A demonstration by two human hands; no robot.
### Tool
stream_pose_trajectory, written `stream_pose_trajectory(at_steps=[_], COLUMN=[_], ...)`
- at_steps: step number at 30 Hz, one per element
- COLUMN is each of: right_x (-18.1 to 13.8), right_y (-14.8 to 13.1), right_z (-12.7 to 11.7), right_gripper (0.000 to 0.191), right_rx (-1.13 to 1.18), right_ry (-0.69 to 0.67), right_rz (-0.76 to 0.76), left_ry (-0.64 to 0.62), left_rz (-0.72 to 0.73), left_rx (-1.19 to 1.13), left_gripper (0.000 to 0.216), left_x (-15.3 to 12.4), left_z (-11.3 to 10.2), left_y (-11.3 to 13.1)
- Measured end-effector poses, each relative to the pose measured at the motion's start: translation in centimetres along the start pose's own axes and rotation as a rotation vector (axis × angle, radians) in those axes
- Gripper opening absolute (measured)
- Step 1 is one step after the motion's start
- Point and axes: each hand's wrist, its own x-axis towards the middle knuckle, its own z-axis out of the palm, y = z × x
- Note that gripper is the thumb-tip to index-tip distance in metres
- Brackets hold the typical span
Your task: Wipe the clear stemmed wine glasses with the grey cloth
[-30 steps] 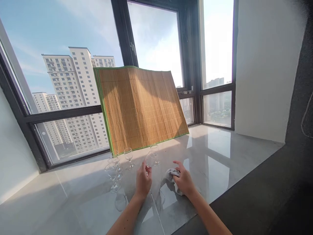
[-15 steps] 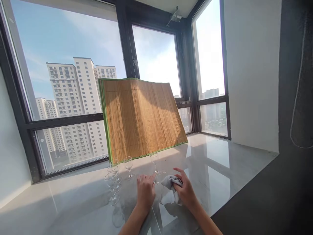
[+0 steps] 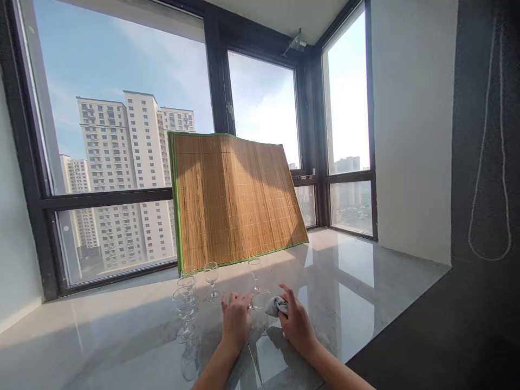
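My left hand [image 3: 236, 319] is closed around a clear stemmed glass [image 3: 255, 301], tipped on its side, with the foot pointing right toward the cloth. My right hand [image 3: 296, 324] grips a small grey cloth [image 3: 276, 305] and presses it against the glass. Both hands hover just above the glossy marble sill [image 3: 357, 281]. To the left stand several more stemmed glasses [image 3: 186, 303], and one upright glass [image 3: 255, 269] is just behind my hands.
A bamboo mat [image 3: 233, 203] with green edging leans against the window frame behind the glasses. Large windows [image 3: 114, 141] show tower blocks outside. A white wall [image 3: 410, 130] closes the right side, and a dark surface [image 3: 447, 336] borders the sill at front right.
The view has tilted upward. My left hand has tipped the glass over sideways, and my right hand has brought the cloth in against it.
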Motion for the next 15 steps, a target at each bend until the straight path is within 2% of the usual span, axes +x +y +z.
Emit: stream_pose_trajectory(at_steps=[5, 15], right_x=[-0.32, 0.11], right_y=[-0.59, -0.11], right_z=[-0.12, -0.26], right_gripper=[0.065, 0.060], right_rx=[-0.010, 0.077], right_ry=[-0.065, 0.073], right_rz=[-0.064, 0.033], left_ry=[-0.026, -0.109], left_rz=[-0.024, -0.038], left_rx=[-0.021, -0.095], left_gripper=[0.047, 0.046], left_x=[-0.07, 0.29], left_z=[-0.30, -0.27], left_y=[0.14, 0.95])
